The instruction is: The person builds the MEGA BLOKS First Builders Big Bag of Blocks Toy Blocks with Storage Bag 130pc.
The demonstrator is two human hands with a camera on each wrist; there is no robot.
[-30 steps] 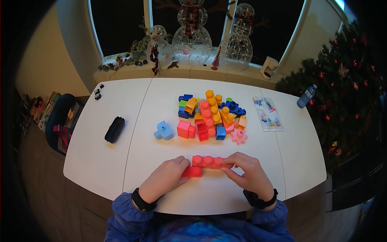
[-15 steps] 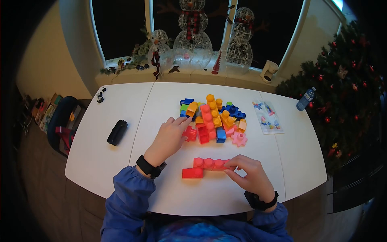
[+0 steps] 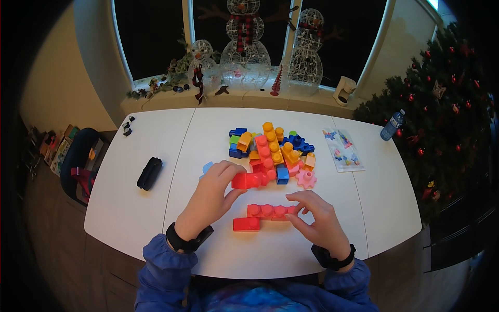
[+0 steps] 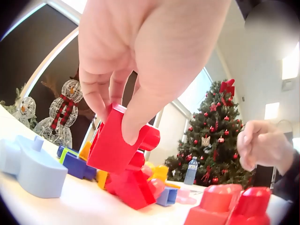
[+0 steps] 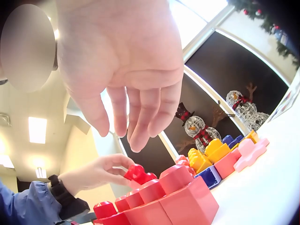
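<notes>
My left hand (image 3: 209, 196) pinches a red toy building block (image 4: 108, 146) between thumb and fingers, held above the table in front of the block pile. Near me lies a joined piece of red and pink blocks (image 3: 267, 212), its row of studs facing up; a red block (image 3: 245, 224) sits at its left front. Beside its right end hovers my right hand (image 3: 321, 221), fingers loosely bent and holding nothing in the right wrist view. A light blue block (image 4: 40, 168) stands left of my left hand, mostly covered by it in the head view.
Behind my hands is a pile of yellow, blue, red and pink blocks (image 3: 275, 148), with a pink gear-shaped piece (image 3: 306, 179) at its right. A picture sheet (image 3: 343, 150) and a water bottle (image 3: 392, 125) are on the right, a black case (image 3: 149, 173) on the left.
My left hand left the joined blocks, reached toward the pile, took hold of a red block and lifted it back toward me. My right hand has stayed by the joined piece's right end.
</notes>
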